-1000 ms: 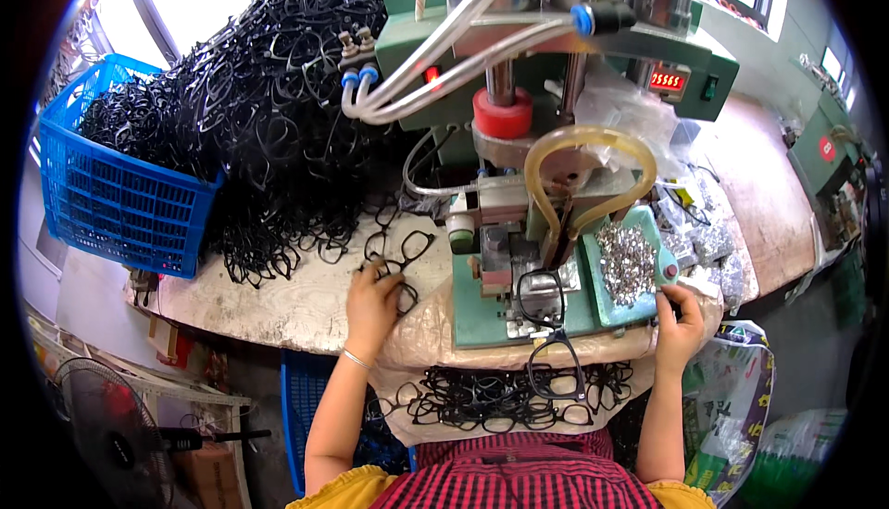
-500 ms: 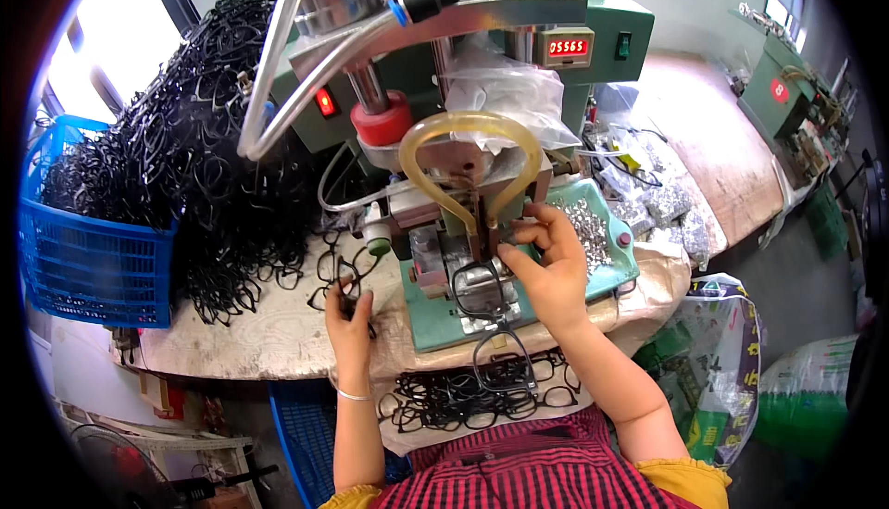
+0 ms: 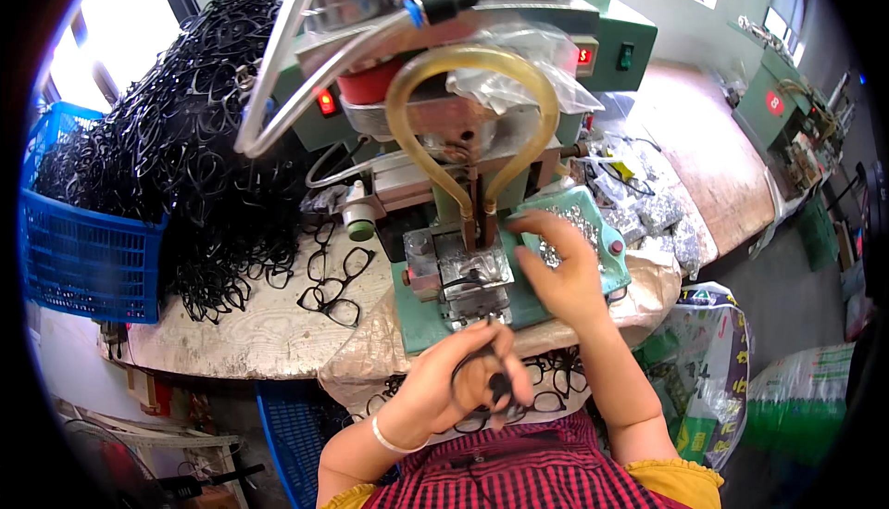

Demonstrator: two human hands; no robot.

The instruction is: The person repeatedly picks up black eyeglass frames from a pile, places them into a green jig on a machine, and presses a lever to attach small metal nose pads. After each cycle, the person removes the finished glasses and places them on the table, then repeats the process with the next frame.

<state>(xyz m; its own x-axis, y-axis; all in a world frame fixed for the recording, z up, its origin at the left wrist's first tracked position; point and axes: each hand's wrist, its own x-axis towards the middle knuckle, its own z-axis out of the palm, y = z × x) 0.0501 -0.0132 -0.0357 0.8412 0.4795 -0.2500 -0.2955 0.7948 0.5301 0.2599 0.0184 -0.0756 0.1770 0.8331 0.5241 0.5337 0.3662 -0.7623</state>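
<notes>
My left hand [image 3: 463,375] is closed around a black eyeglass frame [image 3: 456,377], in front of the press. Motion blurs the frame and part of the fingers. My right hand [image 3: 567,273] hovers at the press's right side, thumb and fingers apart, with nothing visible between them. Beside it is a green tray [image 3: 618,273] of small shiny metal parts. Between my hands lies the metal fixture [image 3: 474,301] of the green press, below two upright prongs joined by a yellowish tube loop [image 3: 398,106]. A dark piece [image 3: 472,279] lies across the fixture.
A tall heap of black eyeglass frames [image 3: 213,138] rises from a blue crate [image 3: 88,263] on the left. Loose frames [image 3: 338,291] lie on the wooden table beside the press. More frames [image 3: 554,389] lie near my lap. Plastic bags [image 3: 662,208] sit behind the tray.
My left hand has come from the loose frames at the left to the front of the press. My right hand has drawn slightly off the prongs. The frame hanging at the fixture has left it.
</notes>
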